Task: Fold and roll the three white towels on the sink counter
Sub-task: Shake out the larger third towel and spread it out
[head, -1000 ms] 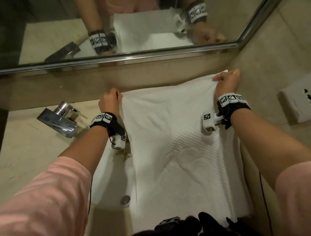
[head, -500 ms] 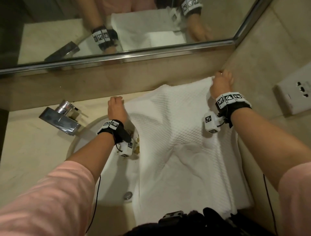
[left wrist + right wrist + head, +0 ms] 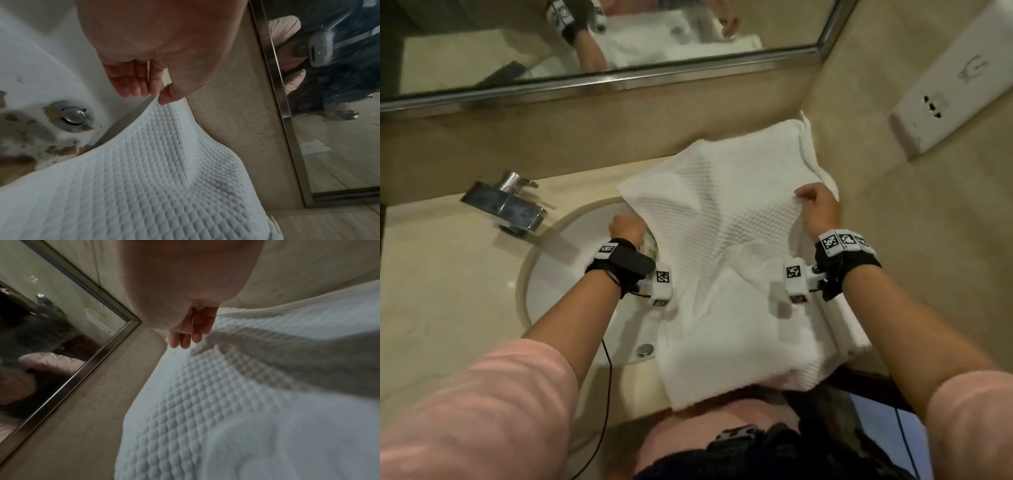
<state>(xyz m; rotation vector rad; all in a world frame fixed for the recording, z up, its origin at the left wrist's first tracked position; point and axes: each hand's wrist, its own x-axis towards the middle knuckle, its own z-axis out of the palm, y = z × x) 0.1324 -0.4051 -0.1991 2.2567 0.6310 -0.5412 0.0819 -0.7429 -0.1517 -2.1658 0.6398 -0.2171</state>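
Observation:
A white waffle towel point(image 3: 722, 246) lies across the counter and the right part of the sink, its near end hanging over the front edge. My left hand point(image 3: 625, 224) pinches its left corner between thumb and fingers point(image 3: 159, 95) above the basin. My right hand point(image 3: 813, 202) grips the opposite edge, fingers point(image 3: 185, 339) curled at the cloth. The held far part of the towel point(image 3: 154, 178) is raised and drawn back from the wall. More white towel layers point(image 3: 849, 335) show underneath at the right, and another fold point(image 3: 810, 150) lies by the back corner.
A chrome faucet point(image 3: 506, 205) stands at the left of the white basin point(image 3: 571, 274), with the drain point(image 3: 644, 349) near the front. A mirror point(image 3: 619, 41) runs along the back wall. The right wall carries a socket plate point(image 3: 955, 92), close to the towels.
Both hands have come toward me from the back wall, each bringing a far corner of the towel. The far edge now stands away from the wall and more of the basin shows.

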